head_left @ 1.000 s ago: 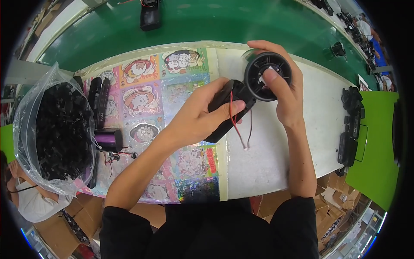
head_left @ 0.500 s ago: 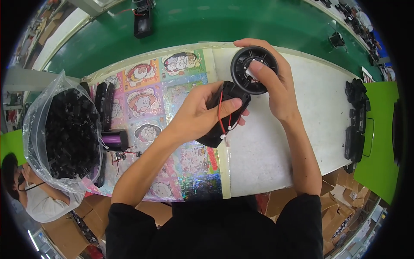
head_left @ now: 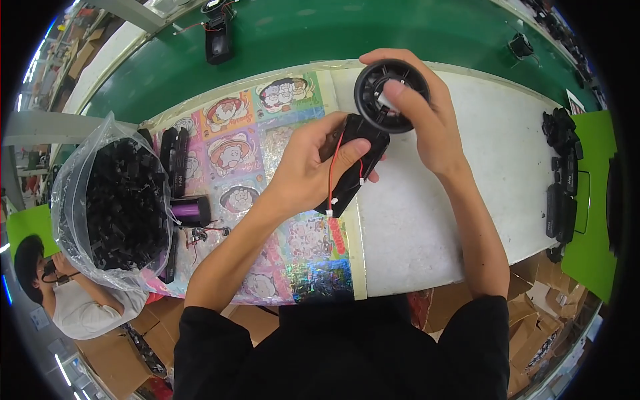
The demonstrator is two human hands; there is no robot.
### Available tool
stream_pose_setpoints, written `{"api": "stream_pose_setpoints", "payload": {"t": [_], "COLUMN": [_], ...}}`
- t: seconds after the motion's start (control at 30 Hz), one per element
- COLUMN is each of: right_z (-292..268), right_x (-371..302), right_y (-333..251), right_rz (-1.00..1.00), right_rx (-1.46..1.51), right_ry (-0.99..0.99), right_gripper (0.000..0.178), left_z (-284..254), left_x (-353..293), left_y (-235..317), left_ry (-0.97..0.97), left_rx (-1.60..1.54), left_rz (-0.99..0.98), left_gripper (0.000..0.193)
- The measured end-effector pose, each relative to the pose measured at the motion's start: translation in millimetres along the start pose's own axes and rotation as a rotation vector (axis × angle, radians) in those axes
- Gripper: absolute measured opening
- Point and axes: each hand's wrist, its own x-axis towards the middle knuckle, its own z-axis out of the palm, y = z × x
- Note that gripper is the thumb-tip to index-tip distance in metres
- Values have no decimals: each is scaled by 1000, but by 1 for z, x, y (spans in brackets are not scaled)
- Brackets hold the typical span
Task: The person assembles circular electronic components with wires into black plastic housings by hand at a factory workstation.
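Beneath both sets of fingers stretched the worktable (head_left: 420,233), with a clear plastic bag (head_left: 73,213) of black parts well to their left! Left hand (head_left: 303,170): fingers closed around a black handle (head_left: 347,187), thumb across its face. Right hand (head_left: 437,130): half-curled, gripping a round black housing (head_left: 375,110) at the handle's upper end, thumb on its middle! And a thin red wire (head_left: 331,175) hung past the left thumb!

A black plastic fan body (head_left: 376,137) with round, rimmed head (head_left: 373,91) tilts above the white bench (head_left: 415,220), thin red wires (head_left: 331,183) loose.
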Motion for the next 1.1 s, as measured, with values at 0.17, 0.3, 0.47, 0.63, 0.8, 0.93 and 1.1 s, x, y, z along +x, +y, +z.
{"api": "stream_pose_setpoints", "payload": {"t": [0.17, 0.3, 0.47, 0.63, 0.8, 0.93, 1.1], "right_z": [1, 0, 13, 22, 14, 1, -30], "right_x": [2, -5, -9, -14, -7, 5, 9], "right_y": [8, -9, 4, 6, 9, 21, 23], "right_rz": [-233, -649, -647, -688, -562, 61, 221], "right_rx": [-213, -645, -691, -786, -492, 44, 120], "right_ry": [103, 28, -125, -142, 80, 182, 467], "right_gripper": [47, 48, 29, 28, 12, 12, 31], "left_z": [-5, -17, -23, -25, -20, -16, 1], "left_x": [3, 12, 10, 13, 15, 46, 153], "left_y": [-1, -2, -4, -11, -5, -9, 5], "left_ry": [39, 240, 286, 301, 263, 268, 264], "left_rx": [3, -54, 8, 105, 175, 69, 120], "left_rz": [9, 25, 13, 118, 33, 84, 48], "left_gripper": [26, 26, 27, 22, 24, 35, 21]}}
